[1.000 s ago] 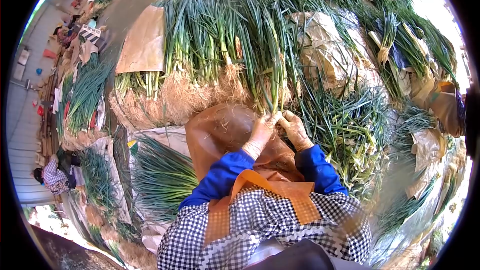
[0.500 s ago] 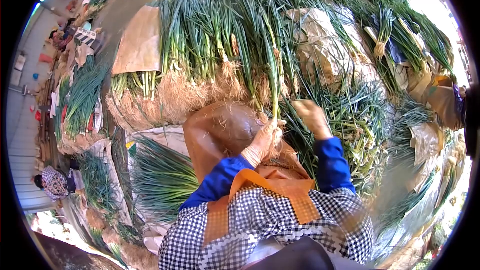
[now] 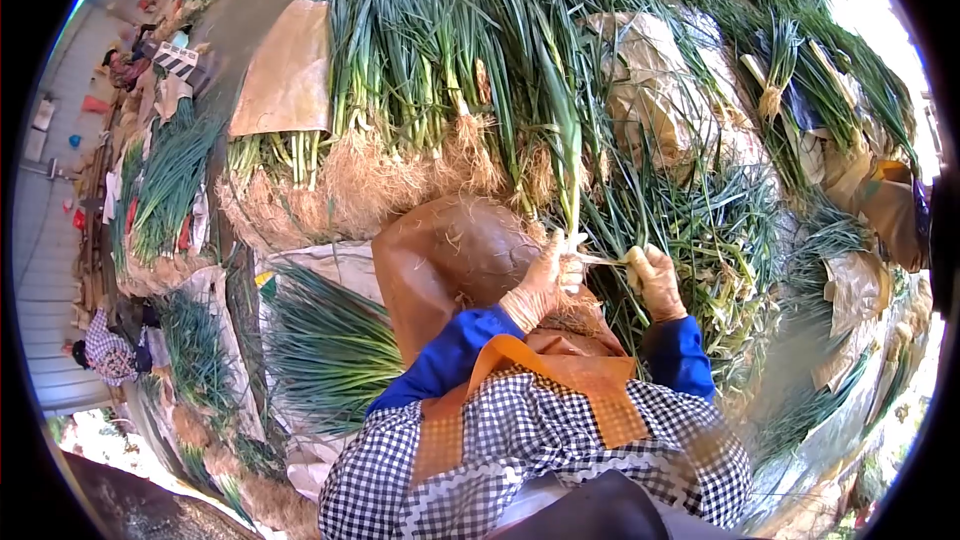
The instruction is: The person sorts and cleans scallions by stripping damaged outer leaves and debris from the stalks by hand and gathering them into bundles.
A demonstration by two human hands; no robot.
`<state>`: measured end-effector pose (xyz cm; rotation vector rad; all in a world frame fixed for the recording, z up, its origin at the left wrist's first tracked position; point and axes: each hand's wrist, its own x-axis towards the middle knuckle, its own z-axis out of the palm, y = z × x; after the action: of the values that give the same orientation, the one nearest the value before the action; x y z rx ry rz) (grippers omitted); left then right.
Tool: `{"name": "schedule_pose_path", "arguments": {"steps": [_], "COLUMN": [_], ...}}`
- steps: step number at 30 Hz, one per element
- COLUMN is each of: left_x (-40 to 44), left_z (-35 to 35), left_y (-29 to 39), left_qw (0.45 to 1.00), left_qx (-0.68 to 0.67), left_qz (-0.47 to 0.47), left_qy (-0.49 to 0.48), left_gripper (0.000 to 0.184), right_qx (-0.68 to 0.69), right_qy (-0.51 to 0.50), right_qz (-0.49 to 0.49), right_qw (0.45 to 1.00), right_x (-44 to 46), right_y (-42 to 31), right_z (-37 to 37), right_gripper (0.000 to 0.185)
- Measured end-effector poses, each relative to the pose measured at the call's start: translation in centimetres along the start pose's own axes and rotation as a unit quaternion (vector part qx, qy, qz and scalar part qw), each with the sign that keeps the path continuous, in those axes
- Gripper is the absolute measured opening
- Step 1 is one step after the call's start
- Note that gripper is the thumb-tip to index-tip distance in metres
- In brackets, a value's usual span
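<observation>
My left hand is closed around the root end of a green onion, whose leaves point away from me. To its right, my right hand pinches a pale strip that stretches across from the onion's base. Beyond my hands lies a row of green onions with tan, hairy roots turned toward me. A heap of loose leaves lies right of my right hand. Brown apron material covers my knee, with root bits on it.
Cleaner-looking green onions lie on a pale sheet at my left. Brown sacking covers part of the row, and a crumpled sack lies right of it. A person is at far left.
My right hand was beside my left, swung right and open, and is now closed on the pale strip. My left hand keeps its hold on the onion, which has shifted slightly right.
</observation>
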<state>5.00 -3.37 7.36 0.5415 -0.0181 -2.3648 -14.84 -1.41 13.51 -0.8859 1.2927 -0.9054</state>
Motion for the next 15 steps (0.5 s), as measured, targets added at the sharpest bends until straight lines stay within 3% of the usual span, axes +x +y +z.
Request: {"name": "schedule_pose_path", "arguments": {"steps": [1, 2, 4, 5, 6, 8, 9, 10, 11, 12, 14, 15], "left_x": [-0.1, -0.5, -0.8, -0.3, -1.2, -1.4, -2.9, -4.3, -4.7, -5.0, -4.9, -4.3], "left_z": [1.2, 1.8, 1.4, 1.4, 2.0, -1.2, -0.5, 0.4, -1.2, -1.6, -2.4, -3.6], "left_y": [-0.1, 0.2, 0.7, 0.6, 1.2, 3.5, 4.5, 5.6, 5.9, 5.7, 4.9, 4.3], "left_qw": [0.999, 0.992, 0.977, 0.966, 0.975, 0.954, 0.948, 0.942, 0.956, 0.957, 0.965, 0.962], "left_qx": [0.023, 0.123, 0.209, 0.203, 0.169, 0.162, 0.152, 0.144, 0.137, 0.154, 0.125, 0.121], "left_qz": [-0.016, -0.024, 0.021, 0.089, 0.088, 0.163, 0.170, 0.175, 0.186, 0.194, 0.200, 0.192], "left_qy": [0.045, 0.030, 0.049, 0.135, 0.119, 0.193, 0.221, 0.248, 0.178, 0.149, 0.118, 0.151], "left_gripper": [0.058, 0.041, 0.026, 0.017, 0.015, 0.016, 0.017, 0.018, 0.020, 0.021, 0.019, 0.020], "right_qx": [0.001, -0.002, 0.008, -0.024, -0.059, -0.051, -0.029, -0.111, -0.410, -0.640, -0.703, -0.591], "right_qy": [-0.010, -0.007, -0.075, -0.071, -0.080, 0.082, 0.112, 0.174, 0.218, 0.225, 0.117, 0.096], "right_qz": [-0.012, -0.014, 0.002, 0.020, -0.024, -0.153, -0.109, -0.065, -0.089, -0.010, 0.121, 0.085], "right_qw": [1.000, 1.000, 0.997, 0.997, 0.995, 0.983, 0.987, 0.976, 0.881, 0.734, 0.691, 0.796], "right_x": [0.2, 0.1, -0.8, -1.0, -1.1, -1.2, -0.7, -0.2, 2.0, 3.8, 6.5, 7.6], "right_y": [0.7, 0.1, -1.5, -1.8, -1.2, -2.4, -2.7, -3.3, -1.4, 1.7, 2.6, 1.4], "right_z": [-1.0, -1.1, -0.2, 0.7, 1.0, 0.2, -2.7, -4.4, -7.8, -11.1, -9.6, -6.0], "right_gripper": [0.022, 0.022, 0.022, 0.021, 0.020, 0.021, 0.026, 0.030, 0.035, 0.042, 0.048, 0.050]}}
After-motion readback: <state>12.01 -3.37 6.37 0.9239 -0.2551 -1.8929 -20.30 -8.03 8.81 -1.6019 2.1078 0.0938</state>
